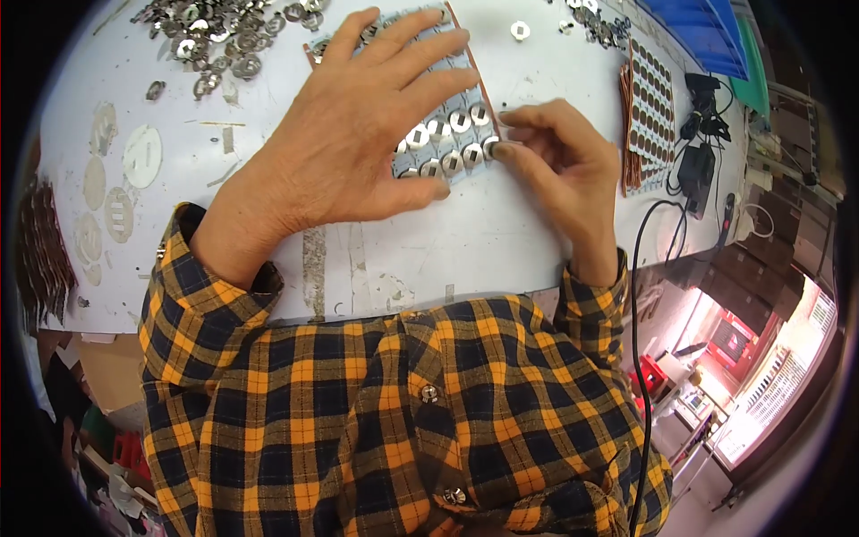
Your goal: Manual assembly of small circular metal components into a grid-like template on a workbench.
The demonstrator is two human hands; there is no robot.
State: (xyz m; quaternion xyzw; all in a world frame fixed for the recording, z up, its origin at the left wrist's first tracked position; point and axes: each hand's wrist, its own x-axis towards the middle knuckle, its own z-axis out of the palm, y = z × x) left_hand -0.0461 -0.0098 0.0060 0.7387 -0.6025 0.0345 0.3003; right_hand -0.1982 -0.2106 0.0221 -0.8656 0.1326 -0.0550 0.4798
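Note:
A pale blue-grey board [458,143] with a reddish-brown edge lies on the table before me. Rows of round silver metal discs with dark square centres sit on it. Spread flat over its left and upper part is my left hand [358,125], fingers apart, hiding many of the discs. My right hand [564,157] is curled at the board's right edge. Its thumb and fingertips close on a metal disc [490,148] at the end of the nearest row; the other fingers are tucked behind.
Loose metal discs [215,40] are heaped at the far left, with a smaller pile [599,22] at the far right. One single disc [520,31] lies apart. A stack of boards [649,116], a black adapter [694,170] and cables stand right. Brown strips [45,255] are stacked left.

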